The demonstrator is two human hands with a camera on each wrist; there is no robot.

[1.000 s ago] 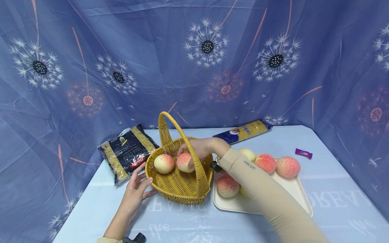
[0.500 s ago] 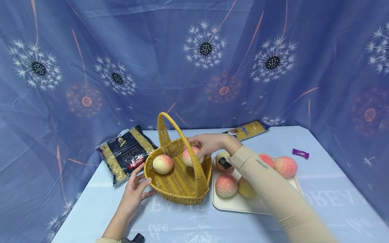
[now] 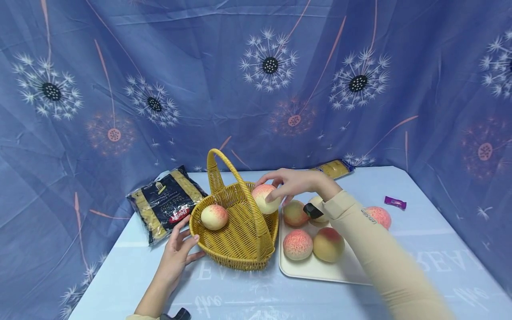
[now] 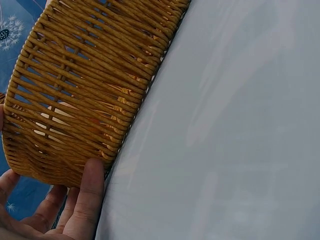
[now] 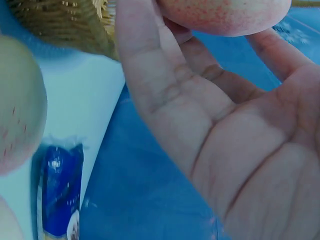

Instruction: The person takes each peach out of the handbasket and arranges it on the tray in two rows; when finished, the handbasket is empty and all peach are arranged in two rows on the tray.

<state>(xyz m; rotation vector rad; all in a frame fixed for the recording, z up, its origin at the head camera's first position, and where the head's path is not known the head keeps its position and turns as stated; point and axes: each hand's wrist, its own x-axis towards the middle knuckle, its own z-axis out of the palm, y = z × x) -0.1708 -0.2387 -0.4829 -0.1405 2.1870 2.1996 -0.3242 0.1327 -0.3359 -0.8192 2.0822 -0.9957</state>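
Note:
Inside the yellow wicker basket (image 3: 228, 249) lies one peach (image 3: 214, 217), pale with a red blush. My left hand (image 3: 176, 246) touches the basket's left side with fingers spread; in the left wrist view the fingertips rest against its woven wall (image 4: 75, 100). At the basket's right rim, beside the handle, my right hand (image 3: 292, 183) holds a second peach (image 3: 265, 199) between thumb and fingers. That fruit's underside (image 5: 225, 17) shows at the top of the right wrist view. Several peaches sit on the white tray (image 3: 320, 278), partly covered by the right forearm.
A dark pasta bag (image 3: 168, 202) leans behind the basket on the left. Another pasta packet (image 3: 334, 169) lies at the back, partly behind the right hand. A small purple-wrapped candy (image 3: 395, 203) is at the far right. Blue curtain backs the table.
My right hand has lifted the peach from inside the basket, moving up and right to the rim near the tray. The left hand and basket stay in place.

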